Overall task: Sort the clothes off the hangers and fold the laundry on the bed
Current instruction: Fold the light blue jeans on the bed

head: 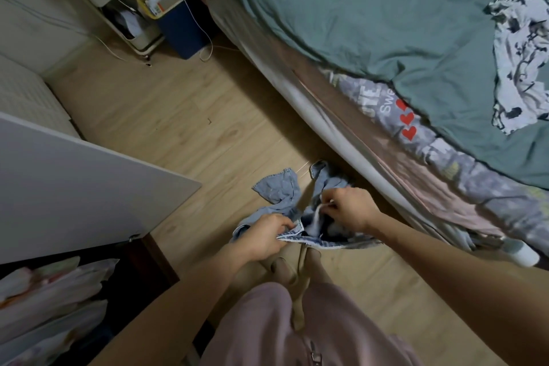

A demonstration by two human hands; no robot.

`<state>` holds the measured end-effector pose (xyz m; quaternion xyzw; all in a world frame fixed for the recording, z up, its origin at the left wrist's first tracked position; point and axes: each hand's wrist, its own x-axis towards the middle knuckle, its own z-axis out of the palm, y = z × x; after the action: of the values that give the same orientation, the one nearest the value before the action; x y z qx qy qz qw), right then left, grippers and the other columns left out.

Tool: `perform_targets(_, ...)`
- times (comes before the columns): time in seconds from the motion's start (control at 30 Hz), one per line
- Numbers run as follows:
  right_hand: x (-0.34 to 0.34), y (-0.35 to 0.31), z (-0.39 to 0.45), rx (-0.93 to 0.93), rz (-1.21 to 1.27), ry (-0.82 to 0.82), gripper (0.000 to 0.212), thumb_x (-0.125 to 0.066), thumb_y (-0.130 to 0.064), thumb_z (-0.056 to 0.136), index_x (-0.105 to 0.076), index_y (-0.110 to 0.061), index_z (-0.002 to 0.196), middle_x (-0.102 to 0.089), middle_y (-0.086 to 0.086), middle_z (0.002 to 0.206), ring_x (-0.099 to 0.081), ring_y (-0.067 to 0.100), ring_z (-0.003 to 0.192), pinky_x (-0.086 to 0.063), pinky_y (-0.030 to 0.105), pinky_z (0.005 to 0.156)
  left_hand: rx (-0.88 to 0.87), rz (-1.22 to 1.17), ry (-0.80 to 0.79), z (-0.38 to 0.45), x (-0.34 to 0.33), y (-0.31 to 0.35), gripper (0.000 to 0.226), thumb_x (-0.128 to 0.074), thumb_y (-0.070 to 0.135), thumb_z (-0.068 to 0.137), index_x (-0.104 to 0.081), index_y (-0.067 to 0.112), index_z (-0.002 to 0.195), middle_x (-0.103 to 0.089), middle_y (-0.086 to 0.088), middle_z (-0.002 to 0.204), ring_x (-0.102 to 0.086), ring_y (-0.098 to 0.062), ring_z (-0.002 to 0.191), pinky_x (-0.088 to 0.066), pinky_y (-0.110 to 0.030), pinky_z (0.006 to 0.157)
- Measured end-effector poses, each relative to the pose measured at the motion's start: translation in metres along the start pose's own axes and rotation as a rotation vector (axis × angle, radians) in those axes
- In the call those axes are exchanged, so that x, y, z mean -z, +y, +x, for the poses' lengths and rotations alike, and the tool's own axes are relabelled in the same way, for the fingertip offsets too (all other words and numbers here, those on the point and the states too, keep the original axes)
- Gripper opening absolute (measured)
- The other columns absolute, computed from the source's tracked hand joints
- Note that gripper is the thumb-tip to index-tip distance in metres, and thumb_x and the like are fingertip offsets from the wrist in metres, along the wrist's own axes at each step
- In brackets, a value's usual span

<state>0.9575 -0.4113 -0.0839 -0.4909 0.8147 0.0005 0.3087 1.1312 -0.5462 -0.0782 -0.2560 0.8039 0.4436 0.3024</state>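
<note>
Beside the bed (386, 24), both hands (267, 235) (347, 208) grip the denim garment (279, 190); pull the waistband taut before folding.

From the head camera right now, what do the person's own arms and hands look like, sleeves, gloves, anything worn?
Both arms are bare from the frame edge to the wrist: no sleeves show. The left hand and right hand wear no gloves, and no rings, watch or bracelets can be made out. Below the arms, a dusty pink garment with a metal zipper pull covers the body.
</note>
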Motion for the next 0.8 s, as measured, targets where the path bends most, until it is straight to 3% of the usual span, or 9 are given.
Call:
perform_targets(0.07, 0.004, 0.0, 0.002, -0.032, 0.169, -0.014, 0.01, -0.053, -0.031, 0.095, -0.052, -0.023, 0.09, -0.061, -0.001, 0.089, -0.057, 0.022, 0.083, -0.035, 0.03, 0.067, 0.044, -0.078, 0.029, 0.003, 0.002, -0.001, 0.039, -0.069, 0.01, 0.086, -0.057, 0.007, 0.124, -0.061, -0.02, 0.102, -0.06, -0.014, 0.077, -0.04, -0.01, 0.063)
perform_targets(0.13, 0.007, -0.002, -0.001, 0.024, 0.271, -0.122, 0.014, -0.053, -0.021, 0.094, -0.044, -0.024, 0.083, -0.052, -0.005, 0.079, -0.051, 0.02, 0.077, -0.034, 0.029, 0.067, 0.091, -0.146, 0.082, 0.008, 0.004, -0.006, 0.047, -0.072, 0.011, 0.085, -0.055, 0.008, 0.129, -0.06, -0.013, 0.097, -0.059, -0.016, 0.082, -0.044, -0.013, 0.07)
perform_targets(0.23, 0.004, -0.008, -0.01, 0.129, 0.276, -0.227, 0.011, -0.05, -0.015, 0.09, -0.045, -0.024, 0.093, -0.057, 0.0, 0.084, -0.053, 0.021, 0.077, -0.041, 0.034, 0.069, 0.144, -0.249, 0.107, 0.012, 0.009, -0.011, 0.055, -0.072, 0.007, 0.083, -0.051, 0.007, 0.134, -0.05, 0.002, 0.091, -0.052, -0.009, 0.085, -0.044, -0.011, 0.074)
perform_targets(0.3, 0.004, -0.015, -0.016, 0.172, 0.225, -0.213, 0.017, -0.051, -0.032, 0.093, -0.046, -0.021, 0.105, -0.062, 0.004, 0.092, -0.056, 0.022, 0.081, -0.043, 0.034, 0.075, 0.154, -0.302, 0.099, 0.013, 0.013, -0.012, 0.06, -0.073, 0.005, 0.082, -0.049, 0.007, 0.136, -0.053, 0.0, 0.105, -0.054, -0.011, 0.098, -0.047, -0.025, 0.093)
perform_targets(0.37, 0.004, -0.026, -0.022, 0.163, 0.123, -0.13, 0.046, -0.051, -0.059, 0.088, -0.044, -0.02, 0.112, -0.063, 0.001, 0.096, -0.058, 0.023, 0.085, -0.039, 0.034, 0.083, 0.17, -0.357, 0.11, 0.014, 0.016, -0.016, 0.063, -0.075, 0.006, 0.08, -0.048, 0.009, 0.137, -0.057, -0.002, 0.12, -0.055, -0.014, 0.112, -0.045, -0.033, 0.104)
perform_targets(0.43, -0.004, -0.036, -0.027, 0.111, 0.05, -0.032, 0.058, -0.056, -0.063, 0.082, -0.036, -0.02, 0.116, -0.064, -0.001, 0.103, -0.058, 0.024, 0.092, -0.034, 0.035, 0.087, 0.189, -0.438, 0.131, 0.015, 0.019, -0.018, 0.064, -0.077, 0.007, 0.079, -0.049, 0.009, 0.136, -0.056, -0.006, 0.128, -0.054, -0.019, 0.12, -0.043, -0.037, 0.107)
perform_targets(0.53, -0.02, -0.054, -0.029, -0.023, 0.046, 0.093, 0.059, -0.058, -0.054, 0.082, -0.027, -0.019, 0.118, -0.066, 0.003, 0.106, -0.057, 0.024, 0.099, -0.032, 0.035, 0.087, 0.172, -0.509, 0.146, 0.011, 0.027, -0.01, 0.062, -0.074, 0.004, 0.081, -0.047, 0.007, 0.136, -0.053, -0.003, 0.13, -0.048, -0.018, 0.126, -0.037, -0.032, 0.11)
perform_targets(0.7, -0.017, -0.075, -0.021, -0.2, 0.279, 0.194, 0.067, -0.042, -0.083, 0.074, -0.03, -0.023, 0.1, -0.064, -0.001, 0.088, -0.06, 0.022, 0.085, -0.038, 0.035, 0.079, 0.134, -0.559, 0.196, 0.012, 0.036, -0.012, 0.065, -0.074, 0.006, 0.082, -0.044, 0.005, 0.139, -0.048, -0.01, 0.14, -0.04, -0.02, 0.134, -0.033, -0.033, 0.112)
perform_targets(0.8, -0.012, -0.081, -0.016, -0.278, 0.36, 0.149, 0.055, -0.055, -0.067, 0.08, -0.03, -0.023, 0.099, -0.062, -0.001, 0.093, -0.061, 0.023, 0.085, -0.041, 0.034, 0.069, 0.12, -0.566, 0.171, 0.013, 0.037, -0.01, 0.059, -0.073, 0.002, 0.082, -0.047, 0.005, 0.134, -0.058, -0.005, 0.122, -0.053, -0.013, 0.116, -0.043, -0.015, 0.096)
